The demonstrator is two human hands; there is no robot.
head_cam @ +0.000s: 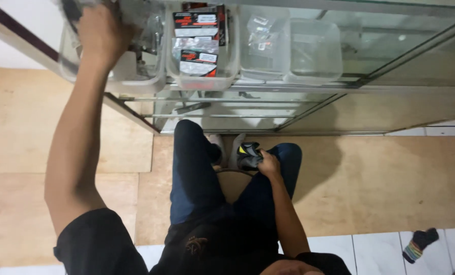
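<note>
Our left hand [101,31] reaches into the clear bin [135,76] at the glass shelf's left end, its grip hidden; our right hand [269,164] clasps a black-and-yellow tool [247,154]. Probably best to steady the bin.

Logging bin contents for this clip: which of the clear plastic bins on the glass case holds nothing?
The rightmost bin looks empty; the middle bins hold packets, and the left hand reaches into the leftmost.
</note>
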